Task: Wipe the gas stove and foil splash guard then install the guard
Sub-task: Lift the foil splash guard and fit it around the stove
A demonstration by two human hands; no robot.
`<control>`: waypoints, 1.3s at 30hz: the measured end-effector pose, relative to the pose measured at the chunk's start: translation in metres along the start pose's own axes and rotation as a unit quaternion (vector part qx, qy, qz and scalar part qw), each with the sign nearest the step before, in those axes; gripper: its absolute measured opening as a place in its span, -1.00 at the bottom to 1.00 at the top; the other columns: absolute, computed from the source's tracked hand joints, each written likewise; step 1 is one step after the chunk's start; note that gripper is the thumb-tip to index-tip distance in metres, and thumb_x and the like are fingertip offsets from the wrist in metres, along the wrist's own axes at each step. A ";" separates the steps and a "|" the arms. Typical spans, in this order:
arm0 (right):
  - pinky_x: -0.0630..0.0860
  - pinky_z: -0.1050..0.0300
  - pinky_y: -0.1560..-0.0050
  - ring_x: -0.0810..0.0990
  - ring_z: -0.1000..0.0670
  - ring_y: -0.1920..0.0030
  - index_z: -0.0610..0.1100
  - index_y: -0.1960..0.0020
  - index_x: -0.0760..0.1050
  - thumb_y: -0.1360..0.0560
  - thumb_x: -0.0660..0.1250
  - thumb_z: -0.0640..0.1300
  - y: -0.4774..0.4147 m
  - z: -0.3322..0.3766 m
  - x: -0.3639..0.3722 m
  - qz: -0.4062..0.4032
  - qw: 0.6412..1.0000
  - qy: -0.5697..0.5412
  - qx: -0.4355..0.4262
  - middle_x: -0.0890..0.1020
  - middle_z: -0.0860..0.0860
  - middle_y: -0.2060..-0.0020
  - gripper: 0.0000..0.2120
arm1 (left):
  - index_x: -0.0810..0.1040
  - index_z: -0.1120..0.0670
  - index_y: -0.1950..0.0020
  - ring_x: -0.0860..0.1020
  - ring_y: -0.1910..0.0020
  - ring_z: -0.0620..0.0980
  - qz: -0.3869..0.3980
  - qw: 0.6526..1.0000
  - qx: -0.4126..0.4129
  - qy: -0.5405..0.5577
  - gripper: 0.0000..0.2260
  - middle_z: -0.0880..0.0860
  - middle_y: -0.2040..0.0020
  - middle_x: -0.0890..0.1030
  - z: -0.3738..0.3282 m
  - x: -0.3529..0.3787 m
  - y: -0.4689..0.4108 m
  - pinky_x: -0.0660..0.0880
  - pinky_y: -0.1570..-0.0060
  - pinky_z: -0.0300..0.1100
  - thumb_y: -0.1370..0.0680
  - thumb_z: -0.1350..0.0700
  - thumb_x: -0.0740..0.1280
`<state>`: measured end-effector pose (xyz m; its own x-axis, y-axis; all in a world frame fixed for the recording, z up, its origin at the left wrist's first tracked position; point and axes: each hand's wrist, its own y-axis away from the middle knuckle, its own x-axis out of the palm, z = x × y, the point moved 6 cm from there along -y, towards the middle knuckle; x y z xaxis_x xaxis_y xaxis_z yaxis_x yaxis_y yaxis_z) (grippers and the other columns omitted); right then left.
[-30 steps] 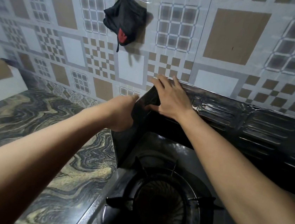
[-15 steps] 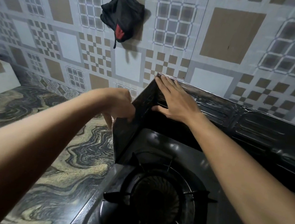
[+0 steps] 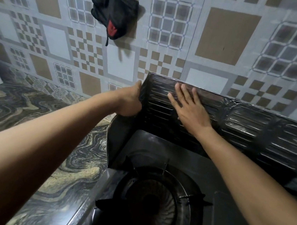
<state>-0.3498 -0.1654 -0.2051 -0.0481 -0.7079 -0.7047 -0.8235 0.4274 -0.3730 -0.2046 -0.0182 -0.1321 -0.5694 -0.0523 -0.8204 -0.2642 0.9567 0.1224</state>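
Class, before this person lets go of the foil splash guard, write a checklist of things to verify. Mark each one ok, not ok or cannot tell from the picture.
1. Back of the foil splash guard stands upright against the tiled wall: ok.
2. Right hand lies flat on the back, fingers straight: ok.
3. Left hand has a grip on the corner fold: ok.
4. Side panel stands straight beside the burner: not ok, it bows near the top.
5. Guard's right end is seated: cannot tell, it is out of view.
6. Black cloth hangs on the wall, away from the burner: ok.
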 end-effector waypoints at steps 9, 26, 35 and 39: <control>-0.05 -0.19 -0.55 -0.09 -0.27 -0.58 -0.24 -0.60 -0.07 -0.58 0.26 -0.03 -0.006 -0.005 0.008 -0.034 0.999 0.022 -0.034 -0.07 -0.29 -0.57 -0.24 | 0.04 -0.04 -0.59 0.48 -0.16 0.09 -0.001 0.999 0.046 0.012 -0.20 0.07 -0.16 0.51 0.000 -0.005 -0.003 0.43 -0.16 -0.06 -0.45 0.41 0.25; -0.01 -0.23 -0.54 -0.01 -0.20 -0.58 -0.09 -0.61 -0.02 -0.53 0.31 0.14 -0.014 0.003 0.017 -0.073 0.996 0.019 0.044 0.02 -0.21 -0.58 -0.18 | 0.07 0.01 -0.59 0.51 -0.19 0.26 -0.070 0.987 0.042 -0.141 -0.26 0.25 -0.24 0.55 0.006 -0.011 -0.024 0.37 -0.01 -0.08 -0.49 0.33 0.30; 0.16 -0.18 -0.52 0.22 -0.30 -0.52 -0.26 -0.46 0.35 -0.56 0.29 -0.17 0.032 -0.034 -0.011 -0.081 0.994 -0.067 -0.042 0.24 -0.34 -0.50 -0.51 | -0.01 0.10 -0.57 0.41 -0.31 0.38 -0.100 0.969 -0.015 -0.228 -0.22 0.35 -0.31 0.40 -0.014 -0.002 -0.021 0.42 -0.18 0.17 -0.47 0.19 0.37; 0.18 -0.17 -0.51 0.29 -0.27 -0.49 -0.24 -0.43 0.40 -0.49 0.31 -0.21 0.077 -0.063 -0.018 -0.054 0.998 -0.024 -0.018 0.32 -0.31 -0.47 -0.50 | -0.17 0.14 -0.61 -0.11 -0.56 0.39 -0.142 0.931 0.042 -0.332 -0.14 0.34 -0.59 -0.12 -0.064 0.038 -0.023 -0.04 -0.46 0.35 -0.50 0.11 0.34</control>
<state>-0.4479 -0.1550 -0.1833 0.0684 -0.7199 -0.6907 -0.8419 0.3298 -0.4271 -0.2695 -0.0599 -0.1302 0.1295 -0.1447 -0.9810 -0.2538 0.9515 -0.1739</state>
